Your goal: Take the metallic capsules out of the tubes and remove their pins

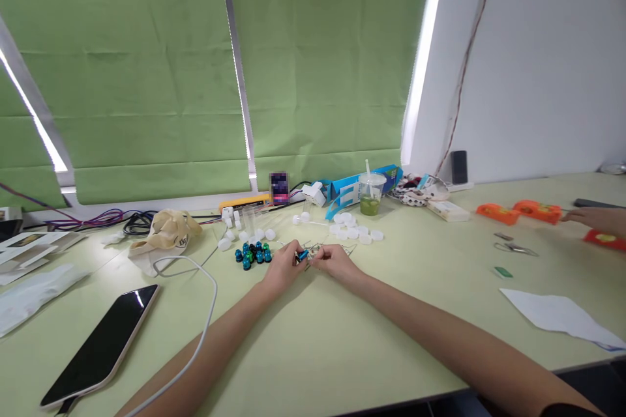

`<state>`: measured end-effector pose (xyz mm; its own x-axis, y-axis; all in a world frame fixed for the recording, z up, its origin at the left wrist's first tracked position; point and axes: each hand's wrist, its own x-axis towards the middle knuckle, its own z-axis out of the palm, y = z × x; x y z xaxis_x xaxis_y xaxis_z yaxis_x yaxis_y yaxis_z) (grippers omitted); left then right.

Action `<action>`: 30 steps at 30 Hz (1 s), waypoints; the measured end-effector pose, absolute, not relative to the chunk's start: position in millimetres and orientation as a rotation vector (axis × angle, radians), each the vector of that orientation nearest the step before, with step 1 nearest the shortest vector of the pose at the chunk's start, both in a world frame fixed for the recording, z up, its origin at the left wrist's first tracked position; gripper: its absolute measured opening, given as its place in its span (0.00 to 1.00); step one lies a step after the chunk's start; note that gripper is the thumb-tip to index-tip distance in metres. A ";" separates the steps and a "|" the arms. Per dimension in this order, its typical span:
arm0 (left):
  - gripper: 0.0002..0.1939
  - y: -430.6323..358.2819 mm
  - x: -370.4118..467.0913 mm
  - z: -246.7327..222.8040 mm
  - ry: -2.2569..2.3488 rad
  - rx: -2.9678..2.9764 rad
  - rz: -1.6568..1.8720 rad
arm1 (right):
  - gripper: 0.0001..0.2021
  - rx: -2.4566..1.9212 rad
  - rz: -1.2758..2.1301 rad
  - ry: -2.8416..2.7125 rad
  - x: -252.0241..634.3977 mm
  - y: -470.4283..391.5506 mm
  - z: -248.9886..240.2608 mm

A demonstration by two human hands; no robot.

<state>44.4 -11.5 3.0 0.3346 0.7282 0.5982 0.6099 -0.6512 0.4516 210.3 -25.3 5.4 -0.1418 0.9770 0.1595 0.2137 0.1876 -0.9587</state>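
At the middle of the table, my left hand [285, 266] is closed on a small shiny blue piece [303, 255], its exact kind too small to make out. Close beside it, my right hand [338, 263] has its fingers pinched together; whatever lies between them is hidden. Thin, light-coloured pieces [348, 249] lie on the table just behind my right hand. Left of my left hand stands a cluster of small blue, green and black knob-like pieces [253, 255]. White round caps [352, 229] are spread behind my hands.
A tablet [102, 345] lies at the left, with a white cable [215, 300] crossing over my left forearm. Behind are a cloth bag [166, 234] and a plastic drink cup [370, 195]. At right, another person's hand [594, 218] is near orange tools [538, 210]; a white paper [562, 315] lies closer.
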 end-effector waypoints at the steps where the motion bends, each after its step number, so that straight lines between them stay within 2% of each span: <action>1: 0.03 -11.8 44.4 2.6 1.232 2.442 1.215 | 0.09 -1.184 1.076 -1.521 210.2 -25.4 5.8; 13: 0.03 -15.4 44.6 4.4 1.190 2.454 1.169 | 0.11 -1.299 1.201 -1.571 210.7 -24.0 10.6; 23: 0.04 -11.6 43.2 2.3 1.175 2.448 1.181 | 0.16 -1.018 1.379 -1.690 216.5 -25.7 12.9; 30: 0.02 -12.1 42.2 4.7 1.169 2.487 1.141 | 0.13 -1.163 1.375 -1.592 215.0 -28.0 18.6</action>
<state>42.2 -12.1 4.7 0.4017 0.7154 0.5716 0.5888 -0.6799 0.4371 215.0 -28.0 18.6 -0.3327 0.9424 -0.0355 0.1727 0.0239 -0.9847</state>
